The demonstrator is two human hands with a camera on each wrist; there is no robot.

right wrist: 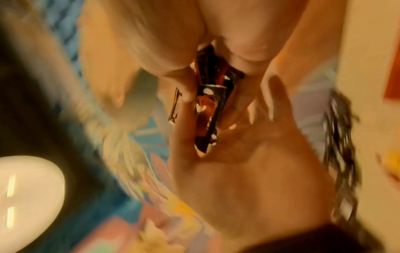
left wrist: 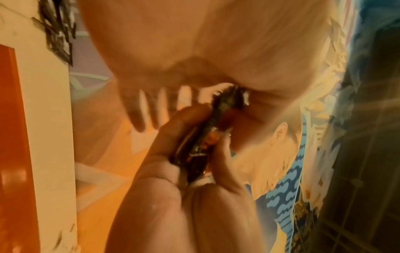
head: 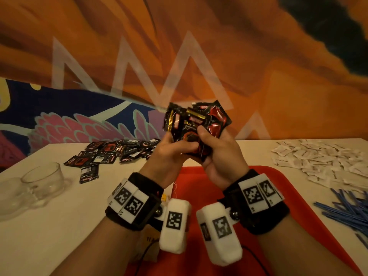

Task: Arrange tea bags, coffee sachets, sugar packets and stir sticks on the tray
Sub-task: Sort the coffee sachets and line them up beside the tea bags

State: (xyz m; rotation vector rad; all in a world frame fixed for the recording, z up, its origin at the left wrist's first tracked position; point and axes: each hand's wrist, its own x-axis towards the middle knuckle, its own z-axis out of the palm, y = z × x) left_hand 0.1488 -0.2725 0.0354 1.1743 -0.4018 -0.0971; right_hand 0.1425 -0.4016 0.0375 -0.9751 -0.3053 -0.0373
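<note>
Both hands (head: 196,154) clamped together on black coffee sachets (head: 196,121), red tray (head: 278,188) below in head view only.

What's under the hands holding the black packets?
The red tray lies under the left hand and right hand. The wrists hide part of it.

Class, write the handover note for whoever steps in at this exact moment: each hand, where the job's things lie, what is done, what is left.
Left hand and right hand: both grip one bundle of coffee sachets, held up above the red tray.
On the table: loose coffee sachets far left, white packets far right, blue stir sticks right of the tray.
Done: sachets gathered; none visibly laid on the tray.
Left: square the bundle, set it down, then the packets and sticks. Tea bags: cannot tell.
</note>
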